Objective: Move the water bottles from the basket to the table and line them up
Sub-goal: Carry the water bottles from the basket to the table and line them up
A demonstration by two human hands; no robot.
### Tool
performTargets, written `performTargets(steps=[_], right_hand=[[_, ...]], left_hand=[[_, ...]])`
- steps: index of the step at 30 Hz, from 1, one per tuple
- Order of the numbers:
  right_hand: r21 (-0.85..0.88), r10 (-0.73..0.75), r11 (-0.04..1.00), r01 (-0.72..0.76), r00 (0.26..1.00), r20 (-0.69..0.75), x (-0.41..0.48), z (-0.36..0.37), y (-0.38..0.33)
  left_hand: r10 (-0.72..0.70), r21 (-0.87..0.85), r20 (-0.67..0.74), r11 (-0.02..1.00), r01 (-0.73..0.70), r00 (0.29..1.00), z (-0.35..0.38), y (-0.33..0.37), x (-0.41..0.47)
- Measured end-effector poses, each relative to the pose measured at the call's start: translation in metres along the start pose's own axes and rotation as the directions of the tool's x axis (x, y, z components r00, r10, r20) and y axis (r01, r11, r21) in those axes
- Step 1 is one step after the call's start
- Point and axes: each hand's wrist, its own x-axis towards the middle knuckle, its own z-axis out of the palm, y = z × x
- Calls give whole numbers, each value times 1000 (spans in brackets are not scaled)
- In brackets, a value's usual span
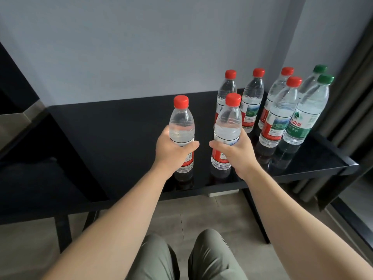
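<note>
My left hand [171,150] grips a red-capped water bottle [181,126] round its middle, upright, its base at the glossy black table [121,138]. My right hand [237,150] grips a second red-capped bottle [228,122] the same way, just to the right. Behind them stand several more bottles in two rows: red-capped ones [252,102] at the back and a nearer one [279,116], and two green-capped bottles [304,114] at the far right. No basket is in view.
A grey wall rises behind the table. A dark curtain [351,102] hangs at the right, close to the table's right edge. A dark seat or bench [36,178] sits to the left. My knees [181,259] are below, over a grey floor.
</note>
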Motion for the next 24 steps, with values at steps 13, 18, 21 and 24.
performTargets(steps=[13, 18, 21, 24], right_hand=[[-53, -56, 997, 54, 998, -32, -5, -2, 4], [-538, -459, 777, 326, 879, -130, -25, -4, -11], [-724, -667, 519, 454, 745, -10, -26, -4, -22], [-802, -686, 386, 456, 723, 81, -24, 0, -33]], left_hand=[[4, 102, 11, 995, -5, 1000, -3, -2, -6], [291, 405, 15, 873, -272, 957, -21, 18, -23], [538, 636, 125, 601, -484, 833, -26, 39, -30], [594, 734, 273, 380, -563, 756, -26, 51, -29]])
